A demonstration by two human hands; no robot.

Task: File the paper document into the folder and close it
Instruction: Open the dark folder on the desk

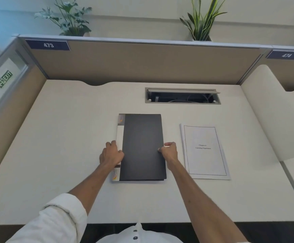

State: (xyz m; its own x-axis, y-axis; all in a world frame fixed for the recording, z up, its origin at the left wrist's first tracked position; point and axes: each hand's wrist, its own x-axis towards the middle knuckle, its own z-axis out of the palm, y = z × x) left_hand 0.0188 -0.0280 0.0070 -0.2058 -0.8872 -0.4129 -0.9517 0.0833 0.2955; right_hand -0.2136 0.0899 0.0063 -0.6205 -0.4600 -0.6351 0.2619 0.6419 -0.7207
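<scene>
Folder (142,148): dark cover, lying closed and flat at the centre of the desk (72,137); a white spine strip is showing along its 9 o'clock edge.
Paper (205,151): a stapled white document lying flat at 3 o'clock of the folder, apart from it, title page facing up.
Left hand (111,153): resting on the spine edge, fingers curled and pressing down on it.
Right hand (169,150): pinching the cover's 3 o'clock edge between thumb and fingers.
Cable slot (183,95): lying at 12 o'clock, lid standing open.
</scene>
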